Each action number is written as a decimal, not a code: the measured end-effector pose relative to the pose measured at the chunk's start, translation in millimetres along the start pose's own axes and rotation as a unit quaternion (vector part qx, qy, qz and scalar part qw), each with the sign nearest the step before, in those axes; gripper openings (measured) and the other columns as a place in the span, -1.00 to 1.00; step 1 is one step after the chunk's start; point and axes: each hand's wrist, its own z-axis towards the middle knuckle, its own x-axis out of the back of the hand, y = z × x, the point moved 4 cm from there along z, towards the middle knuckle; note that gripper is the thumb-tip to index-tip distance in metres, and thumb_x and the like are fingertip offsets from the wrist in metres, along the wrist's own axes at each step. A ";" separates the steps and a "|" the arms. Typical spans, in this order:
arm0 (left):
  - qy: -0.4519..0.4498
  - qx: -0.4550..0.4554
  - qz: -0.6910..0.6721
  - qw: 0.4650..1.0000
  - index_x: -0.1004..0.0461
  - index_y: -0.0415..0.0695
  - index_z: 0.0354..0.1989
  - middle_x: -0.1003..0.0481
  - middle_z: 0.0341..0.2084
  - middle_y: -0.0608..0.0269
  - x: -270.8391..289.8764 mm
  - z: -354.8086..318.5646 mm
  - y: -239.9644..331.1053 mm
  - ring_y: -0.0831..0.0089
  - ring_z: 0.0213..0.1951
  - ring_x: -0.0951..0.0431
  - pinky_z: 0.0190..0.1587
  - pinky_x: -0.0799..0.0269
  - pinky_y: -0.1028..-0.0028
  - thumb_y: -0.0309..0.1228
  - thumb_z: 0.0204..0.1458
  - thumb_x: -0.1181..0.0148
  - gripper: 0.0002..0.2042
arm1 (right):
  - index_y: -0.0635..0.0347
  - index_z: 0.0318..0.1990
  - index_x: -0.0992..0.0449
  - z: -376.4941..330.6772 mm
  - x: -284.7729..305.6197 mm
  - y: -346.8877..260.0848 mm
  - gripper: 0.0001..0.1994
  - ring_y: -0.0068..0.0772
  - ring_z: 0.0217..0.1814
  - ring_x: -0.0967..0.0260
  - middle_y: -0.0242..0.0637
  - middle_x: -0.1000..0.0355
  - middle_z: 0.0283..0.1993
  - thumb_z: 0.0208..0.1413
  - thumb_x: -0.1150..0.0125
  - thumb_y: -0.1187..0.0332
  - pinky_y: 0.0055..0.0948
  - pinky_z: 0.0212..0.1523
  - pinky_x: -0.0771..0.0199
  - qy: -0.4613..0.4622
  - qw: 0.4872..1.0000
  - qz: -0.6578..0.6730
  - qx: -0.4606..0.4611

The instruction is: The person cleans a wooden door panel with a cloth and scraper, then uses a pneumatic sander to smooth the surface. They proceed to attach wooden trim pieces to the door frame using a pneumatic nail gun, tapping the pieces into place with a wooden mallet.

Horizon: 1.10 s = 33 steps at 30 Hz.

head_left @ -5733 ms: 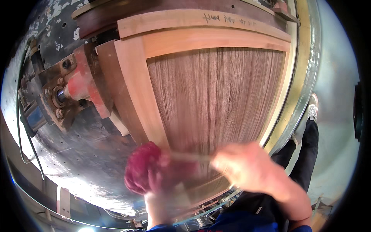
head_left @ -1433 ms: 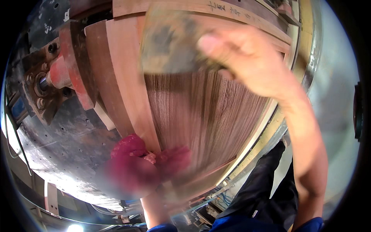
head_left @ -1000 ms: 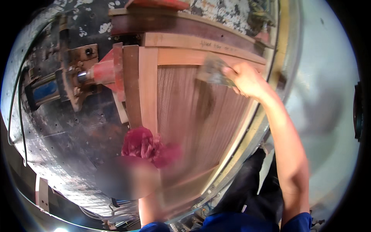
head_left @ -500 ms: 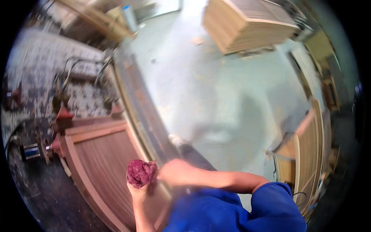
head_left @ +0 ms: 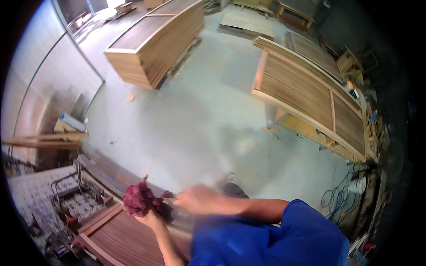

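View has swung from the panel toward the floor since the earlier frame. Left hand is clamped on a crumpled dark-red rag over the panel's upper edge. Right hand, blurred, touches the rag; grip cannot be told. Stacked wooden doors stand beyond.

crumpled red cloth rag, matt wood-veneer panel, smooth concrete floor
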 end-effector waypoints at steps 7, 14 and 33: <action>-0.248 0.215 0.154 0.932 -0.32 -0.24 0.32 -0.50 0.13 0.13 -190.6 -77.0 -24.5 0.35 0.07 -0.57 0.15 -0.55 0.34 -0.65 -0.06 -0.50 -0.29 | 0.19 -0.43 -0.54 -172.3 115.1 121.7 -0.67 0.17 -0.39 -0.51 -0.02 -0.50 -0.47 0.35 -0.22 0.18 0.02 -0.36 -0.47 0.212 0.977 0.032 0.005; -0.404 0.056 0.174 0.897 -0.44 -0.25 0.17 -0.58 -0.01 0.23 -416.9 -96.6 -45.1 0.44 -0.09 -0.60 0.06 -0.55 0.36 -0.47 -0.08 -0.55 -0.40 | 0.24 -0.32 -0.57 -377.8 190.0 232.6 -0.72 -0.56 -0.49 -0.37 -0.34 -0.45 -0.53 0.42 -0.19 0.26 -0.40 -0.45 -0.38 0.478 0.801 0.259 -0.253; -0.845 0.448 -0.138 0.257 -0.44 -0.26 0.27 -0.51 -0.08 0.32 -862.6 -495.8 -77.1 0.59 -0.09 -0.44 -0.09 -0.37 0.50 -0.14 0.33 -0.29 -0.50 | 0.28 0.32 -0.37 -678.1 328.2 374.7 -0.26 -0.25 0.21 -0.49 -0.10 -0.51 0.22 0.00 -0.64 0.32 -0.29 0.25 -0.50 0.702 0.451 0.295 -0.466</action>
